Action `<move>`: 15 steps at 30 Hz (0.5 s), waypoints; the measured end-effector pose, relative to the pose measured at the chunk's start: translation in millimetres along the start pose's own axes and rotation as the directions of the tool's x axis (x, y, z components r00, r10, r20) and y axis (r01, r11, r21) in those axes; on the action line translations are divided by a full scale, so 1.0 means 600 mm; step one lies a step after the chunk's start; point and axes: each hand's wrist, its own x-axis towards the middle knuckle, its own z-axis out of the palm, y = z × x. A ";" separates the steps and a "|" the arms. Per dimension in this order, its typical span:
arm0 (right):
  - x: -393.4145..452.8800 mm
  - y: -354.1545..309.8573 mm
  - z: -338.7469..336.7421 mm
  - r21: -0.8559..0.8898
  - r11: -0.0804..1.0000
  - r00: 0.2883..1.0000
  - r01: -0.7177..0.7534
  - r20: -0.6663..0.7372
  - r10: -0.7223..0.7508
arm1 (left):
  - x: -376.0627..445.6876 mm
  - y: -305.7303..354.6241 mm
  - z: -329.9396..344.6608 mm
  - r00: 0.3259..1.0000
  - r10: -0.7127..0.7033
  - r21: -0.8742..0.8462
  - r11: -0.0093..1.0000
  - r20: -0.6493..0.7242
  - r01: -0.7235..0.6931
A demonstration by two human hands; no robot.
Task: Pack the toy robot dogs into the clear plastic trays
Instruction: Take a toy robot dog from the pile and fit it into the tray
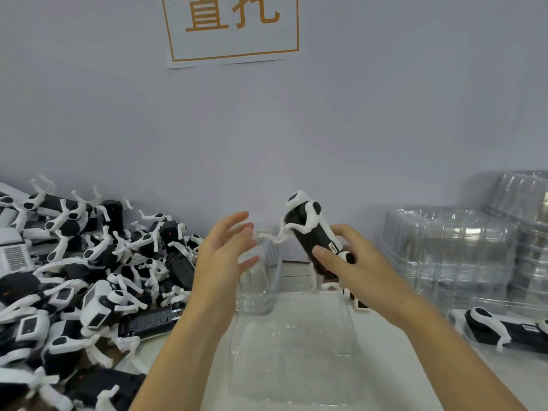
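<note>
An open clear plastic tray [292,339] lies nearest on the bench [415,378], nothing in it. Above it the right hand [353,262] grips a black-and-white toy robot dog [314,229], small label unreadable. The left hand [225,256] hovers beside, fingers spread wide. A packed dog [510,329] lies right; a heap of dogs [89,277] left; stacked trays [462,253] behind. An orange-lettered wall sign [234,25] reads partly "托".

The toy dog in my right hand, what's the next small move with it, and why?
Probably bring the left hand over to steady the toy dog, then lower it into the open clear tray. The right hand grips it by one end, tilted, above the tray, while the left hand is open beside it holding nothing.
</note>
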 end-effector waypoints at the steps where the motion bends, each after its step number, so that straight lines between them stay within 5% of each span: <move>1: -0.002 -0.002 -0.002 0.006 1.000 0.999 -0.004 0.042 0.004 | 0.000 -0.002 0.000 0.998 -0.034 -0.032 0.999 0.048 0.036; 6: -0.001 0.004 0.002 -0.072 0.997 0.982 0.011 0.189 0.003 | -0.006 -0.013 0.000 0.947 -0.125 0.016 0.992 0.296 0.126; 15: 0.010 0.029 0.021 -0.290 0.953 0.992 0.088 0.116 -0.057 | 0.002 -0.039 -0.014 0.952 -0.092 0.042 0.996 0.292 0.083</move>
